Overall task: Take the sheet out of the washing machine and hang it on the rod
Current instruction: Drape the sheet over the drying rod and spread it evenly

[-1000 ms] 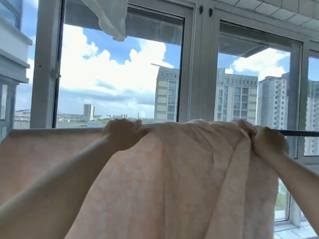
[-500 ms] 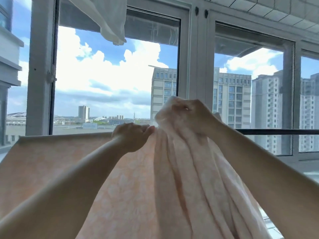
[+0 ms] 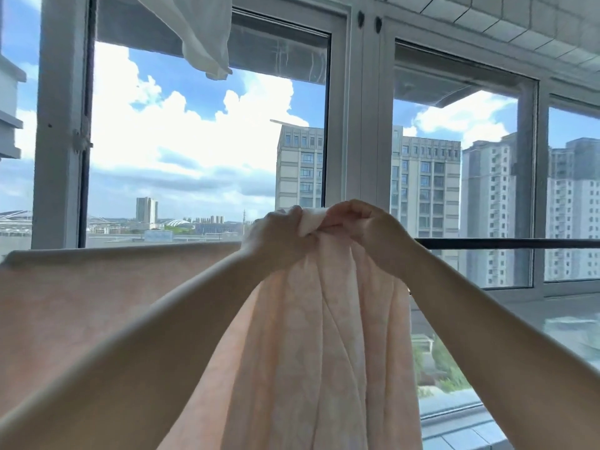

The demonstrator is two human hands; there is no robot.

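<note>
Sheet already lies flat over the rod on the left; its top edge runs level w/ the rod. At centre it bunches into hanging folds. Left hand is closed on the bunched top edge, right hand closed on the same bunch, touching it, both just above rod height. Bare rod runs rightward from the right hand, long axis left-right. Judgement: the spread needs to go right along the rod, so the right hand is nearer and the left anchors.
</note>
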